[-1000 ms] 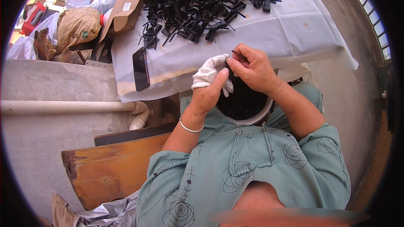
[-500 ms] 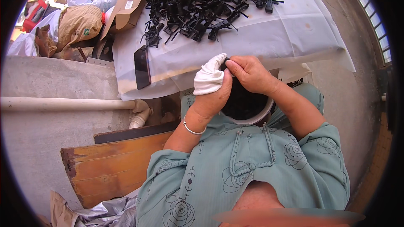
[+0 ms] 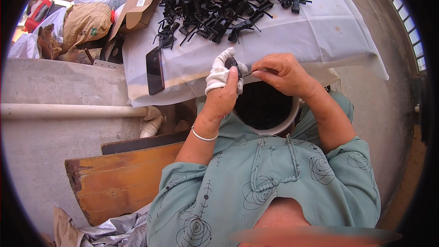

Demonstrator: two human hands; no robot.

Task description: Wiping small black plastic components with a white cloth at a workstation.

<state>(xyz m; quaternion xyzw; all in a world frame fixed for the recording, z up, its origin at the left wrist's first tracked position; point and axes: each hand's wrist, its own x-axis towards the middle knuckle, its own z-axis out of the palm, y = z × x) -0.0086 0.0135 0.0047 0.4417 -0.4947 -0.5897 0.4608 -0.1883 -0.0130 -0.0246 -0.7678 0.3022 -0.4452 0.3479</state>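
Two hands are meeting just above the middle of the view, over a round bucket with a pale rim [image 3: 288, 126] that is sitting in your lap. Your left hand [image 3: 222, 92], its fingers wrapped in a white cloth [image 3: 218, 72], is pinching a small black plastic part [image 3: 232, 62] between thumb and covered fingers. Your right hand [image 3: 283, 73] is closing its fingertips on a thin, wire-like piece [image 3: 250, 72] whose tip is pointing toward 9 o'clock and reaching the black part; I cannot tell what that thin piece is. At 12 o'clock from your hands, a heap of black plastic parts [image 3: 215, 9] is lying on a table covered with a white sheet [image 3: 329, 32]. At 10 o'clock from the left hand, a dark phone [image 3: 154, 70] is resting flat on the same sheet near its edge. A silver bangle [image 3: 204, 136] is circling your left wrist.
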